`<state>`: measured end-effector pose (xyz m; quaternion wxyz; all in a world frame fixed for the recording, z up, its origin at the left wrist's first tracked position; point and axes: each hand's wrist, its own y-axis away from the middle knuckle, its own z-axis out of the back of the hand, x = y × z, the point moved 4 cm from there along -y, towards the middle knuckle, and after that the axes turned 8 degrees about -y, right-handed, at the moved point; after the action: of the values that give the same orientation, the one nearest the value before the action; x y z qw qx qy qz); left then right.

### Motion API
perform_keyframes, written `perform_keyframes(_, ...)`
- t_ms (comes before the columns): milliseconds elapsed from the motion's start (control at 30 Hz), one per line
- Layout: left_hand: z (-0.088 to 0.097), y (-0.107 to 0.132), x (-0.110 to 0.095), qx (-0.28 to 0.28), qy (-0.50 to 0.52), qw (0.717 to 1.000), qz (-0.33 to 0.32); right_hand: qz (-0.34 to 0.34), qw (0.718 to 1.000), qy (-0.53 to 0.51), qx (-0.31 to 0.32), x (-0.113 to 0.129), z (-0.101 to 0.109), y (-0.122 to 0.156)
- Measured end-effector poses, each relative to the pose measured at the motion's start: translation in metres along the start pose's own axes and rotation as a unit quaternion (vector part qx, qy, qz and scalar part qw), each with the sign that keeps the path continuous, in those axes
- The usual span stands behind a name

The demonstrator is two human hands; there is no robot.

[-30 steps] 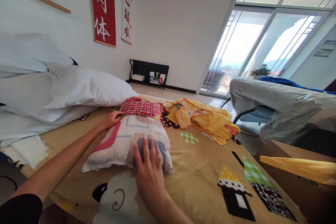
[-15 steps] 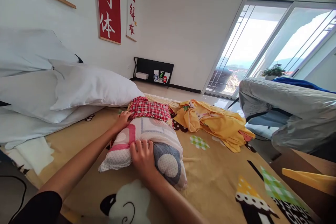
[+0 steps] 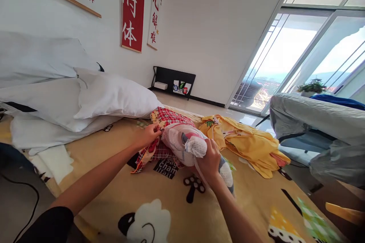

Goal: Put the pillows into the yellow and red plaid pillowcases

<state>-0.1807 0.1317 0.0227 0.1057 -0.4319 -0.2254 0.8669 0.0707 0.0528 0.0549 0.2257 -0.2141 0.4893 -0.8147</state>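
A patterned pillow [image 3: 182,142] in a white, pink and grey case lies bunched up on a tan cartoon blanket [image 3: 159,205]. My right hand [image 3: 209,161] is closed round the pillow's near end and lifts it off the blanket. My left hand [image 3: 150,134] pinches the edge of a red plaid cloth [image 3: 168,115] that lies under and behind the pillow. The plaid cloth's lower part shows beneath the lifted pillow.
White pillows [image 3: 114,97] are stacked at the left against the wall. A crumpled yellow cloth [image 3: 242,140] lies to the right of the pillow. A grey covered chair [image 3: 316,121] stands at the right, by large windows. A black low shelf [image 3: 173,83] sits by the far wall.
The pillow lay flat under my right palm; now my right hand has gripped it, rolled it up and raised it. My left hand shifted onto the plaid cloth's edge. The view swung left.
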Motion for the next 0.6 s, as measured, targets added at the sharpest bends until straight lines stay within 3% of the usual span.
perform_keyframes(133,-0.001,0.0,-0.07,0.022,0.096,0.995,-0.034,0.1,0.99,0.023,-0.101,0.036,0.083,-0.031)
perform_keyframes(200,0.0,-0.001,-0.094,0.052,0.182,0.981,-0.033,0.146,0.982,0.056,-0.108,0.065,0.107,-0.037)
perform_keyframes(233,-0.001,0.001,-0.1,0.074,0.229,0.97,-0.024,0.163,0.979,0.076,-0.091,0.078,0.108,-0.035)
perform_keyframes(333,-0.006,0.016,-0.091,0.132,0.298,0.945,0.027,0.199,0.973,0.118,0.003,0.101,0.074,-0.002)
perform_keyframes(467,-0.006,0.051,-0.046,0.149,0.22,0.963,0.052,0.194,0.967,0.102,0.129,0.106,-0.012,0.058)
perform_keyframes(533,-0.001,0.065,-0.031,0.162,0.183,0.969,0.042,0.164,0.96,0.101,0.203,0.104,-0.044,0.069)
perform_keyframes(600,0.005,0.073,-0.026,0.185,0.153,0.97,0.032,0.124,0.952,0.11,0.257,0.1,-0.058,0.064)
